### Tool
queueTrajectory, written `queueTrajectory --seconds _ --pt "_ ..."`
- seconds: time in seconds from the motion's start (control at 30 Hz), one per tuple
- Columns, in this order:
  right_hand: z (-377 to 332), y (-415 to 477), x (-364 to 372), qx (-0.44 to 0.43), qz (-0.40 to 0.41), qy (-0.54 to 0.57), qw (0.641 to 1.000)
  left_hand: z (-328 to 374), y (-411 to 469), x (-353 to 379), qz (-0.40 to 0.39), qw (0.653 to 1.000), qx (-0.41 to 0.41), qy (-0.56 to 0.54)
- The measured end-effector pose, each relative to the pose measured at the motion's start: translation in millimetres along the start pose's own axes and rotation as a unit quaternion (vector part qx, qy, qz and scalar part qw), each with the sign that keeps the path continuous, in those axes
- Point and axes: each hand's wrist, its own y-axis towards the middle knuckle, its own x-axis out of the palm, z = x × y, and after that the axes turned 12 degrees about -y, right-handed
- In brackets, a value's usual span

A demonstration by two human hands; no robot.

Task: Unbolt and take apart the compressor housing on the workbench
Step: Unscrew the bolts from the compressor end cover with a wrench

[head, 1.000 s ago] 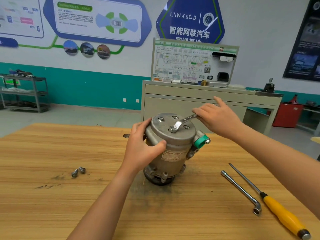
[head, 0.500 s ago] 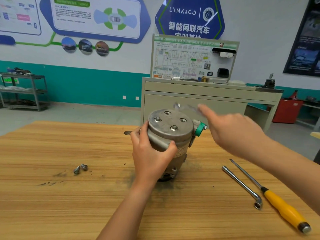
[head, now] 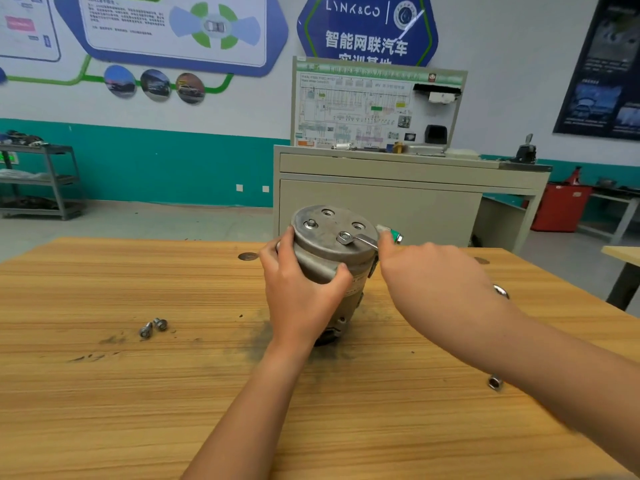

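The compressor housing (head: pixel 332 251) stands upright mid-table (head: pixel 138 410). Your left hand (head: pixel 301 296) wraps its near side, fingers and thumb curled on the casing. Your right hand (head: pixel 433 275) pinches the handle of the wrench (head: pixel 358 240), whose ring end sits on the housing's top face. Two loose bolts (head: pixel 154 328) lie well to the left.

Workbench (head: pixel 104 393) lies open left of the compressor (head: pixel 332 233), save two bolts (head: pixel 153 328); the right hand (head: pixel 433 282) probably blocks its right side.

light: bright, even, diffuse indoor | shadows: faint, soft-edged on workbench (head: pixel 138 393) | blur: right hand (head: pixel 433 282) motion-smeared | glare: pale streak on blue wall sign (head: pixel 367 26) | edges: wide-angle bowing | background: slightly soft
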Motion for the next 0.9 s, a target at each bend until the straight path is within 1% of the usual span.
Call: queueTrajectory --seconds 0.07,0.17,0.2,0.27,0.3,0.33,0.4,0.47,0.53,0.6,0.63,0.67,0.7,0.73,0.77,0.8,0.83,0.87,0.9 --pt "-4.7 -5.6 0.4 -0.004 0.009 0.003 1.000 -3.7 0.4 -3.8 -0.005 1.000 -0.006 0.000" --pt "4.8 -11.3 9.6 0.000 0.052 0.026 0.998 -9.7 5.9 -15.9 -0.011 0.999 -0.018 -0.033" --pt "13.6 -7.5 15.6 -0.019 0.087 0.020 0.996 -10.5 8.5 -19.2 -0.014 0.998 -0.022 -0.049" --pt "33.7 10.2 33.1 -0.079 0.215 0.004 0.973 -11.7 12.5 -23.0 -0.026 0.997 -0.036 -0.071" --pt "43.0 22.4 41.5 -0.110 0.257 -0.015 0.960 -12.0 13.6 -23.5 -0.032 0.996 -0.038 -0.078" --pt "51.5 37.9 49.4 -0.140 0.276 -0.037 0.950 -12.1 14.4 -23.8 -0.036 0.995 -0.035 -0.084" --pt "57.3 72.0 52.1 -0.168 0.279 -0.076 0.942 -12.2 16.4 -23.2 -0.041 0.995 -0.024 -0.086" --pt "47.7 104.7 50.8 -0.183 0.275 -0.089 0.939 -12.7 17.9 -21.3 -0.050 0.995 -0.023 -0.079" --pt "32.3 129.8 42.4 -0.214 0.266 -0.090 0.936 -12.6 19.6 -20.3 -0.061 0.995 -0.023 -0.071" --pt "20.0 136.9 31.5 -0.231 0.276 -0.066 0.931 -13.2 20.1 -21.4 -0.061 0.996 -0.021 -0.069" --pt "17.8 135.1 26.4 -0.205 0.291 -0.030 0.934 -13.8 20.1 -22.6 -0.058 0.996 -0.020 -0.070" --pt "18.7 132.6 22.5 -0.154 0.320 0.035 0.934 -14.1 19.8 -23.9 -0.056 0.996 -0.022 -0.072" --pt "23.0 128.2 18.4 -0.085 0.341 0.110 0.930 -14.2 19.1 -25.2 -0.054 0.996 -0.024 -0.074" --pt "28.1 121.5 14.5 -0.009 0.344 0.166 0.924 -14.2 18.0 -25.8 -0.049 0.996 -0.025 -0.076" --pt "32.1 111.7 11.1 0.045 0.331 0.209 0.919 -14.5 16.3 -25.6 -0.043 0.996 -0.025 -0.076" --pt "36.2 100.8 8.8 0.069 0.317 0.234 0.916 -14.6 14.4 -24.9 -0.036 0.996 -0.023 -0.074" --pt "38.7 87.5 7.4 0.063 0.306 0.231 0.921 -14.5 12.7 -23.8 -0.030 0.997 -0.019 -0.072" --pt "38.8 71.8 6.9 0.046 0.286 0.201 0.936 -14.3 11.2 -22.7 -0.025 0.997 -0.015 -0.068" --pt "36.9 55.6 8.9 0.024 0.256 0.144 0.956 -13.9 10.2 -21.9 -0.021 0.998 -0.013 -0.065"
